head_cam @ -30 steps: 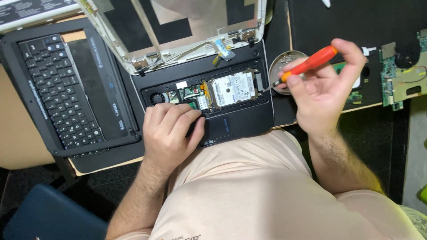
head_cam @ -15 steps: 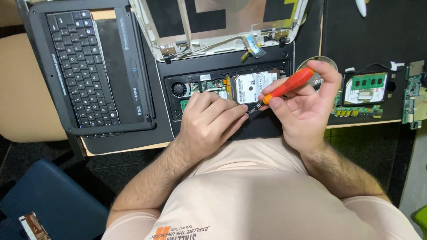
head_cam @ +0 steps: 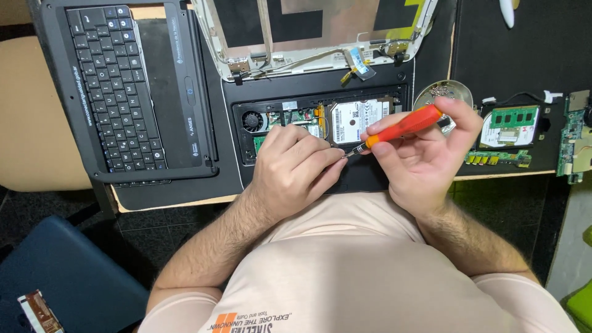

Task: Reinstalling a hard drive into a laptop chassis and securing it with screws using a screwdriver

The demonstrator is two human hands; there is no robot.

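Observation:
My right hand (head_cam: 425, 154) grips a screwdriver with a red and orange handle (head_cam: 404, 125), its metal tip pointing left toward my left fingertips. My left hand (head_cam: 295, 166) rests curled on the front edge of an opened black laptop base (head_cam: 376, 176), its fingertips pinched at the screwdriver tip; whether they hold anything small I cannot tell. Inside the open bay lie a silver hard drive (head_cam: 357, 117), a small fan (head_cam: 251, 121) and green circuit board.
A detached black keyboard panel (head_cam: 123, 86) lies at the left. A stripped screen lid (head_cam: 320, 31) sits behind the base. A round metal dish of screws (head_cam: 441, 94), a green memory module (head_cam: 512, 120) and circuit boards (head_cam: 573, 139) lie at the right. A blue case (head_cam: 61, 277) is on the floor.
My right hand has swung the screwdriver left from near the screw dish to my left fingertips. My left hand has barely shifted on the laptop base. The view has panned.

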